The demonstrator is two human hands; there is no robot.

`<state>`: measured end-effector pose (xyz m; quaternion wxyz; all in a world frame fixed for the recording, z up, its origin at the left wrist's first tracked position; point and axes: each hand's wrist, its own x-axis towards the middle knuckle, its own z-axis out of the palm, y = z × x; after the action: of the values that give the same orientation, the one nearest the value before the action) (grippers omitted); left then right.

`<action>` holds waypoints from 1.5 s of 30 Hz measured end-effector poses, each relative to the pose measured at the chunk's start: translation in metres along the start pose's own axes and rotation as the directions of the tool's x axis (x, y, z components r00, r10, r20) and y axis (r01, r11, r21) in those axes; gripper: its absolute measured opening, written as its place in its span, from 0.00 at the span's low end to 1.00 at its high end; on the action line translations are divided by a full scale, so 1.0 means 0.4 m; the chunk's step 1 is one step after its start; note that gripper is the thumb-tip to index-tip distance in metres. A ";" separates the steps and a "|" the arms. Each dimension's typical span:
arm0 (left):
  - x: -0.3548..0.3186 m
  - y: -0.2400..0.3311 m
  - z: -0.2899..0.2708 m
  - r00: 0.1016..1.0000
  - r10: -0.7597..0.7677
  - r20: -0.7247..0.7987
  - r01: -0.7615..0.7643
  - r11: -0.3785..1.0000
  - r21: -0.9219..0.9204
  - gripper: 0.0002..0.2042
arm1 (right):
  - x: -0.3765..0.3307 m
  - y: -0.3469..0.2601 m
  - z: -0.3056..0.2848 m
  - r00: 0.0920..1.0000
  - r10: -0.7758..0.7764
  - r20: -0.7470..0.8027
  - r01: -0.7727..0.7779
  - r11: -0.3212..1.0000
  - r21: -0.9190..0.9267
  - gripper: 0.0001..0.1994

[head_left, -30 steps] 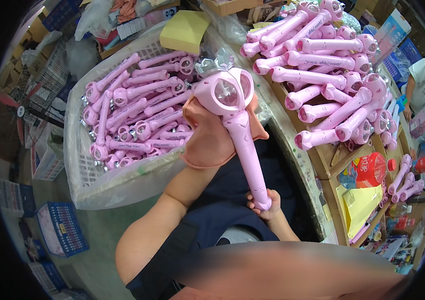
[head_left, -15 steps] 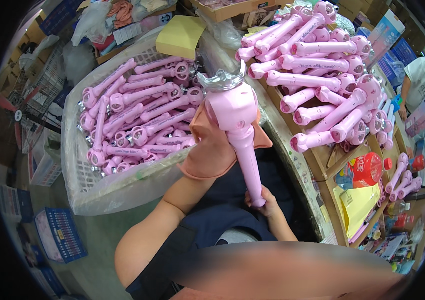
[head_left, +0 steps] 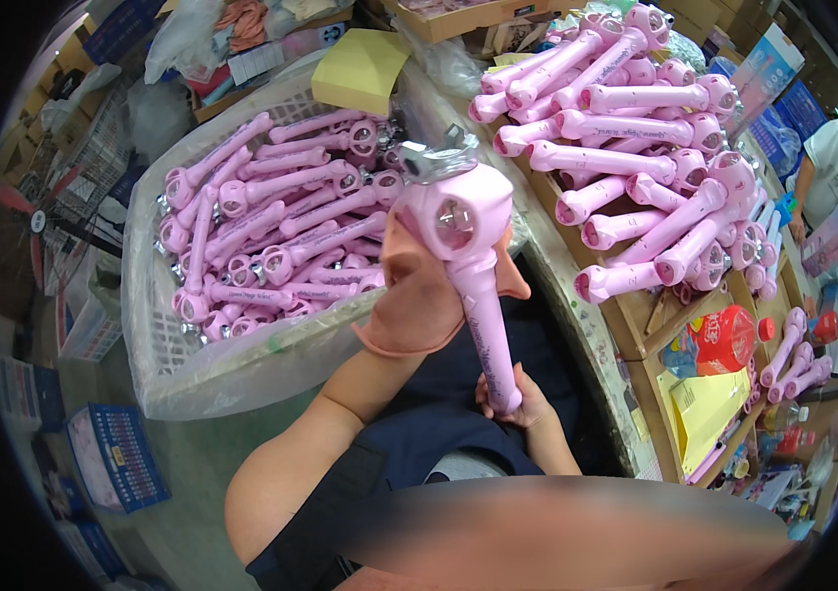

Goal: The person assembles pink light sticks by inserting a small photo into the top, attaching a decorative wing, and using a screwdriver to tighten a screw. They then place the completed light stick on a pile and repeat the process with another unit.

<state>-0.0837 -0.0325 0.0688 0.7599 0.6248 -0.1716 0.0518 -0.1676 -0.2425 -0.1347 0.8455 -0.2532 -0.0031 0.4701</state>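
Observation:
A pink toy wand [head_left: 488, 335] with a silver crown [head_left: 438, 156] on its round head stands tilted in front of me, crown end up. Its round clear window and dark lettering on the handle face up toward me. My right hand [head_left: 522, 397] is closed round the lower end of the handle. Behind the wand's head, an orange cloth [head_left: 419, 310] drapes over my left hand [head_left: 401, 286], which presses it to the wand; the fingers are hidden beneath. The cloth's edge shows on the wand's right side too.
At left, a white plastic basket [head_left: 158, 345] lined with clear film holds several pink wands. More wands [head_left: 636, 177] are piled on the cardboard trays at right, near a red-labelled bottle [head_left: 724, 338] and yellow paper [head_left: 709, 409]. A yellow sheet [head_left: 360, 71] lies at the basket's far edge.
The wand has been turned about its length, so its clear window and handle lettering now face me. Its crown has tilted. My right hand's fingers have shifted on the handle end.

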 end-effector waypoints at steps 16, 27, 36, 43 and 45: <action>-0.058 -0.048 -0.044 0.847 -0.154 0.509 -0.432 -0.758 0.489 0.12 | 0.017 0.043 0.005 0.872 -0.411 -0.266 0.246 0.837 -0.489 0.28; -0.107 -0.030 0.037 0.976 0.113 0.184 -0.194 0.835 0.515 0.23 | 0.081 0.082 -0.120 0.682 -0.698 -0.218 -0.060 0.244 -0.968 0.24; -0.077 0.060 0.095 0.997 0.067 -0.048 -0.049 0.948 0.314 0.24 | -0.003 -0.064 0.142 0.229 -0.971 -0.068 0.131 0.100 -0.986 0.14; -0.020 0.043 0.118 0.916 -0.018 0.400 -0.071 0.976 0.208 0.26 | -0.208 -0.345 0.533 0.405 -0.816 0.412 -0.042 -0.467 -0.883 0.09; -0.012 0.039 0.141 0.898 0.014 0.439 -0.072 0.991 0.115 0.26 | -0.201 -0.410 0.579 0.569 -0.730 0.379 -0.054 -0.493 -0.868 0.09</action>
<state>-0.1039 -0.0832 0.0908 0.6587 0.6642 -0.3479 -0.0623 -0.1387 -0.2786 0.1568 0.3554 -0.8808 -0.2479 -0.1908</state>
